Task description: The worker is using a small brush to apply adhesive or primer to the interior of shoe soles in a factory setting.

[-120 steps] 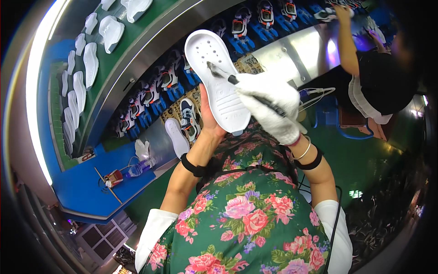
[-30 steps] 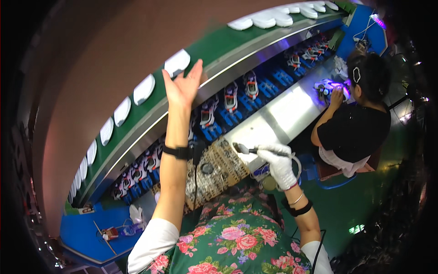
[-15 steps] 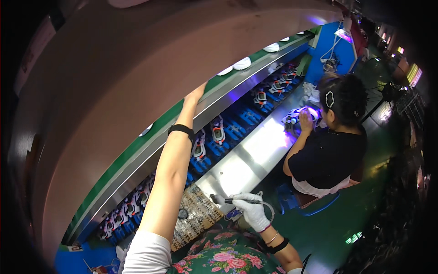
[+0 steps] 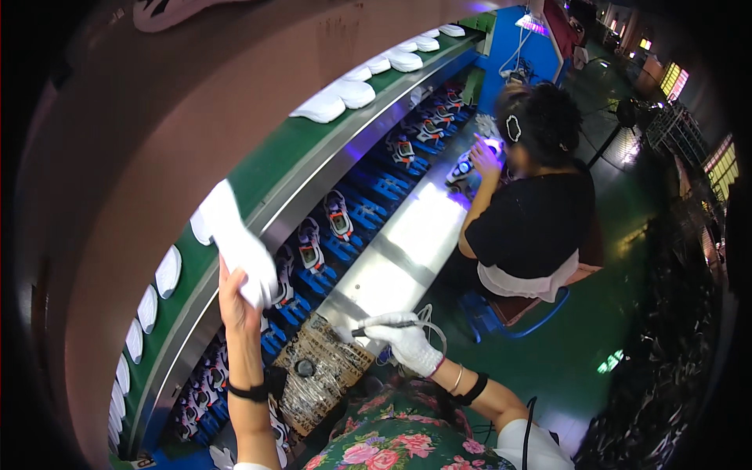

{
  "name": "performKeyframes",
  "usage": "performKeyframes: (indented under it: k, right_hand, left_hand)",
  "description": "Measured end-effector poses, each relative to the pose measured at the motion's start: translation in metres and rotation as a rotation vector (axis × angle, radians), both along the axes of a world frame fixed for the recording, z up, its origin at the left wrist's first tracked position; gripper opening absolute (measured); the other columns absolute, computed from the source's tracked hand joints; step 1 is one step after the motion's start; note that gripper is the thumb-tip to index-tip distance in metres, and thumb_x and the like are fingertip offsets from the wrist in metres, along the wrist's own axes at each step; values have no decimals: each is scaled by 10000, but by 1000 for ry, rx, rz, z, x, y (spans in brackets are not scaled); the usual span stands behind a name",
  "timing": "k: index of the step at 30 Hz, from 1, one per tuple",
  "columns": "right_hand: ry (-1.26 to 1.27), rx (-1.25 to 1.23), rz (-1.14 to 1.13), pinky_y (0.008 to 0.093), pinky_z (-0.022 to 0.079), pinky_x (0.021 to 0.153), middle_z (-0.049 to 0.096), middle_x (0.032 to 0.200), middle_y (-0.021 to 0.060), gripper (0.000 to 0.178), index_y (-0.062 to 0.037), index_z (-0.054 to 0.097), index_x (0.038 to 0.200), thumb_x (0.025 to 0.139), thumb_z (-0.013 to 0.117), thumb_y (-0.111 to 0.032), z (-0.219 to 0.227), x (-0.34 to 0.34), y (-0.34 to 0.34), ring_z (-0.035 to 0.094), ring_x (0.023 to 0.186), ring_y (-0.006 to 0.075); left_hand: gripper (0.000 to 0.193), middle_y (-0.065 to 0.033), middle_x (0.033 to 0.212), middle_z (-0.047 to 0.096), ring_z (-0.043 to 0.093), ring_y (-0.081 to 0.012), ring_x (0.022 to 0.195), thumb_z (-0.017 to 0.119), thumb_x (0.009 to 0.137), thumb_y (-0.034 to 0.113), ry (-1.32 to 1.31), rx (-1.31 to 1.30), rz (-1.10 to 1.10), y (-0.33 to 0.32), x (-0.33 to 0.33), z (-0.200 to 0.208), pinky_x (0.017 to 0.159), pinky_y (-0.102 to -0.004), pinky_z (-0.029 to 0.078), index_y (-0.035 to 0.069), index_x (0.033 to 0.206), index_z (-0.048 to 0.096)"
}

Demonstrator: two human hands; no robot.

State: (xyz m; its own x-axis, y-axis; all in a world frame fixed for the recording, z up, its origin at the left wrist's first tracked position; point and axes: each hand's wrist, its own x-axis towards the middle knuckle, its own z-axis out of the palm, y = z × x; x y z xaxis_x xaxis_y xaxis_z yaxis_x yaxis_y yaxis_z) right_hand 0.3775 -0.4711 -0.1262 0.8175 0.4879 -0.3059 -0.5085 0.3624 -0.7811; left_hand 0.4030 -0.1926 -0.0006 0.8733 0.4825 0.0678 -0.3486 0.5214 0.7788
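My bare left hand (image 4: 238, 304) is closed round a white shoe sole (image 4: 240, 244), tilted over the near edge of the green conveyor belt (image 4: 270, 168). My right hand (image 4: 409, 345), in a white knit glove, grips a black-handled brush (image 4: 363, 332) with a pale tube (image 4: 433, 321) trailing behind it. The brush tip points left, above a worn cardboard sheet (image 4: 325, 392) covered with clear tape. On that sheet sits a small dark round object (image 4: 304, 367).
More white soles (image 4: 168, 272) line the belt. Beneath it, shoe uppers (image 4: 338, 215) ride on blue holders. A metal worktop (image 4: 376, 276) leads right to a seated co-worker (image 4: 536, 211), who handles a shoe (image 4: 460, 168) under purple light.
My left hand has come back from the belt and now holds a white sole. My right hand keeps the brush, shifted slightly left. The view has turned, showing more of the belt.
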Motion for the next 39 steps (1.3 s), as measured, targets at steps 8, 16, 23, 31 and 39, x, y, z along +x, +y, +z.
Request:
performKeyframes:
  k: [8, 16, 23, 31, 39]
  right_hand:
    - [-92, 172, 52, 264, 557, 846, 738, 1059, 86, 192, 24, 737, 1048, 861, 697, 45, 78, -9, 28, 694, 940, 138]
    - [-732, -108, 259, 318, 575, 859, 754, 1020, 99, 216, 11, 738, 1044, 830, 752, -2, 98, -32, 62, 711, 924, 152]
    - [-1310, -308, 33, 327, 574, 760, 750, 980, 142, 227, -14, 763, 970, 743, 772, -10, 108, -31, 92, 727, 847, 221]
    - [-1621, -262, 167, 389, 553, 782, 724, 1007, 114, 319, -58, 740, 1078, 760, 722, -76, 102, -74, 109, 683, 877, 287]
    - [-1548, -214, 95, 388, 563, 816, 733, 1022, 117, 278, -43, 741, 1042, 765, 747, -70, 92, -67, 118, 691, 891, 290]
  left_hand:
    - [750, -273, 1069, 662, 684, -382, 949, 658, 697, 333, 507, -214, -178, -23, -160, -85, 858, -442, 573, -90, 1293, 486]
    - [848, -113, 1334, 612, 639, -315, 1140, 437, 906, 752, 255, -760, -173, -60, -178, -109, 1021, -484, 494, 98, 1444, 462]
    - [1000, -171, 1010, 707, 713, -310, 849, 194, 839, 887, 126, -759, -212, -76, -180, -70, 795, -447, 594, 69, 1295, 544]
    - [947, -98, 1480, 476, 480, -286, 1340, 220, 909, 819, 258, -409, -104, -71, -200, -89, 1122, -441, 388, 114, 1532, 328]
    - [874, -91, 1456, 492, 498, -262, 1318, 263, 943, 772, -2, -542, -204, -45, -207, -109, 1116, -422, 402, 119, 1518, 345]
